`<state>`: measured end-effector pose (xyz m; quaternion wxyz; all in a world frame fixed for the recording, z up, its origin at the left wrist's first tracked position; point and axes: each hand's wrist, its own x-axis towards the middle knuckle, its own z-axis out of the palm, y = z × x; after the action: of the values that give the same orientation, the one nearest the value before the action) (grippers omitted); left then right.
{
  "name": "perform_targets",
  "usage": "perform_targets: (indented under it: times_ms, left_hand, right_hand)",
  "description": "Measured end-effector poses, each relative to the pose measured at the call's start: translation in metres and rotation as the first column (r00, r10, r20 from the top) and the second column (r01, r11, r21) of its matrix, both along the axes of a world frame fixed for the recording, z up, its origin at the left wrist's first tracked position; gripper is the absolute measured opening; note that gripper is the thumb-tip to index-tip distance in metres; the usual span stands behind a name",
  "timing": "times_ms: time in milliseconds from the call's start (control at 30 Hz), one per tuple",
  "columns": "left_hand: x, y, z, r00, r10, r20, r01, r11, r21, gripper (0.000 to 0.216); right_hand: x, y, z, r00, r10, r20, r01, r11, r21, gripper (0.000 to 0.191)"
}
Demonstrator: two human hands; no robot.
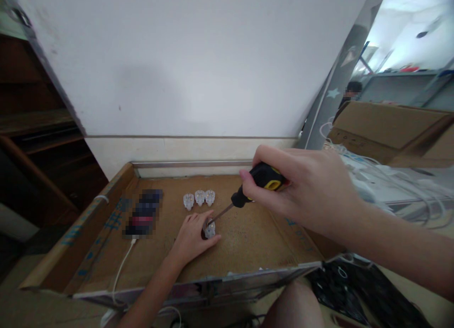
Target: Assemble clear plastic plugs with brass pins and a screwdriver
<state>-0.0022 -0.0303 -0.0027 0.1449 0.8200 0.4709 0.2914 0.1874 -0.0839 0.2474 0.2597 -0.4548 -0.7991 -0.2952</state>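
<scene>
My right hand is closed around the black and yellow handle of a screwdriver. Its metal shaft slants down to the left, with the tip on a small clear plastic part. My left hand rests on the cardboard-covered table and pinches that clear part between thumb and fingers, holding it upright. Three more clear plastic parts stand in a row just behind the left hand.
A blurred dark object with a white cable lies left of my hand. Cardboard flaps rim the table. Right of it are white cables and a large cardboard box. A person sits far back.
</scene>
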Motion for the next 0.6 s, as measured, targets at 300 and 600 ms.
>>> perform_targets:
  times_ms: [300,600]
  left_hand:
    - [0.001,0.0,0.0,0.999,0.016,-0.035,-0.016,1.0,-0.002,0.059]
    - [0.001,-0.001,0.003,1.0,0.008,-0.005,-0.008,0.999,-0.035,0.057]
  right_hand:
    - [-0.014,0.017,0.005,0.984,0.141,-0.109,-0.163,0.957,-0.239,0.018]
    - [-0.017,0.023,0.024,0.898,0.322,-0.301,-0.441,0.625,-0.644,0.03]
